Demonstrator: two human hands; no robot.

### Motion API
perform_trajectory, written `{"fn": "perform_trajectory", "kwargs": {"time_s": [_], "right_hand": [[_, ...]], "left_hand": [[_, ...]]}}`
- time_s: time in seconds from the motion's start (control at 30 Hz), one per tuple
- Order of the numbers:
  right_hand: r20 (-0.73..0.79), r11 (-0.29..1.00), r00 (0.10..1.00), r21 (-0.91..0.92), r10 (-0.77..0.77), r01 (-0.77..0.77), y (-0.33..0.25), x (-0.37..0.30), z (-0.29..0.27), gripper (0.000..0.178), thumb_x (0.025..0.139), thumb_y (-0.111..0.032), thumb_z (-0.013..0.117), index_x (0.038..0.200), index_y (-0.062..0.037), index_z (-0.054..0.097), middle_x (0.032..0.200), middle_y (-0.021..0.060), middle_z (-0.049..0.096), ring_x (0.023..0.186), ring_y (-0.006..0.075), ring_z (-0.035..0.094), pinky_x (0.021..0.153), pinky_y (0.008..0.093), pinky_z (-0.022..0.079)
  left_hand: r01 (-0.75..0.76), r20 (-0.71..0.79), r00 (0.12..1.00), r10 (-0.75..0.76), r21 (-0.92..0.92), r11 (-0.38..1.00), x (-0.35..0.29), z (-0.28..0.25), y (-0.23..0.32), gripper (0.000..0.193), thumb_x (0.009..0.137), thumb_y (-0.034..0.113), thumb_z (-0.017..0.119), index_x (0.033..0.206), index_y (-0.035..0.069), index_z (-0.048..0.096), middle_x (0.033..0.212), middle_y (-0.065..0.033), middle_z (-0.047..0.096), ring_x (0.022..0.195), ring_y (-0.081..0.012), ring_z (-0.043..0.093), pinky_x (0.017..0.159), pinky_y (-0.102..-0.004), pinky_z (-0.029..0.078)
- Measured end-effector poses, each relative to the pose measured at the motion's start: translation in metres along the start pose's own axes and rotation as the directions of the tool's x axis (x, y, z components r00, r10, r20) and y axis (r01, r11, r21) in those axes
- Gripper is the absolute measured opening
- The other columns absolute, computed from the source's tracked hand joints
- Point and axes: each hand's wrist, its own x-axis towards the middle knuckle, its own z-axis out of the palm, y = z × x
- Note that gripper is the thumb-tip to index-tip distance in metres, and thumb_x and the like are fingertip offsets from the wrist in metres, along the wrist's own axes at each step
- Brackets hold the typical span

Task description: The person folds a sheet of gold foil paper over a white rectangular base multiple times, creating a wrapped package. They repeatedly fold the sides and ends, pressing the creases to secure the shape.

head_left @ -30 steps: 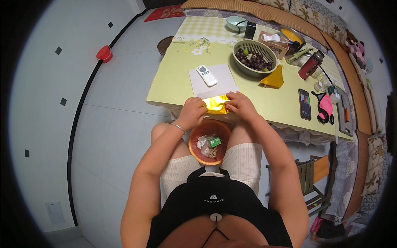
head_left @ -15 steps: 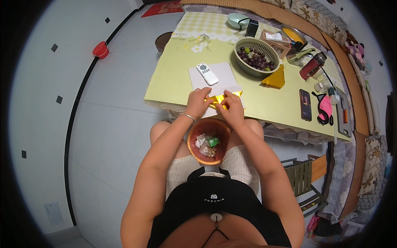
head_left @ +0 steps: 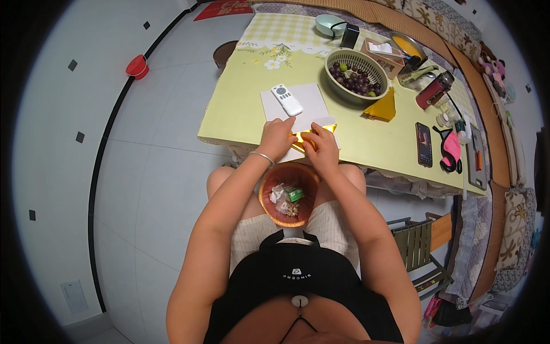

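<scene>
A shiny gold foil sheet [head_left: 299, 147], partly folded, lies at the near edge of the table on white paper [head_left: 312, 100]. My left hand [head_left: 276, 140] presses its left end, fingers closed on it. From the right, my right hand [head_left: 323, 151] pinches the same foil with bent fingers. The fingers cover much of the foil, so its full shape is hidden. Just beyond my left hand a white remote control [head_left: 286, 100] rests on the paper. A folded gold foil piece [head_left: 382, 108] sits to the right, beside a basket [head_left: 366, 59] of dark grapes [head_left: 360, 87].
Between my knees stands a wood-coloured bin [head_left: 263, 198] with rubbish inside. Along the table's right side are a phone [head_left: 424, 144], a pink and black strapped item [head_left: 451, 150] and a red flask [head_left: 433, 92]. A folding chair [head_left: 418, 241] stands at the lower right.
Both hands stay on the gold foil, with small shifts of the fingers. Its middle strip now looks lower and more covered by the fingers. The view has moved slightly.
</scene>
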Motion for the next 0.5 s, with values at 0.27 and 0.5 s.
{"fn": "perform_trajectory", "kwargs": {"time_s": [0.27, 0.5], "right_hand": [[0.011, 0.995, 0.997, -0.066, -0.074, 0.074, 0.0025, -0.0024, 0.0012, 0.027, 0.081, -0.014, 0.075, 0.107, -0.0169, 0.079, 0.135, 0.0173, 0.061, 0.120, 0.0349, 0.059, 0.100, 0.0410, 0.050], [0.015, 0.987, 0.994, -0.120, -0.105, 0.106, 0.0023, -0.0025, 0.0036, 0.029, 0.081, -0.013, 0.074, 0.109, -0.0155, 0.079, 0.135, 0.0186, 0.061, 0.119, 0.0359, 0.059, 0.098, 0.0414, 0.051]], "left_hand": [[-0.003, 0.028, 1.000, 0.002, 0.052, 0.999, 0.0030, 0.0047, -0.0023, 0.056, 0.079, 0.019, 0.079, 0.130, 0.003, 0.061, 0.086, -0.0102, 0.070, 0.090, -0.0300, 0.065, 0.086, -0.0450, 0.047], [0.018, -0.025, 1.000, -0.015, 0.123, 0.992, 0.0014, 0.0026, 0.0071, 0.053, 0.078, 0.020, 0.080, 0.126, 0.003, 0.063, 0.090, -0.0113, 0.069, 0.092, -0.0310, 0.064, 0.084, -0.0457, 0.047]]}}
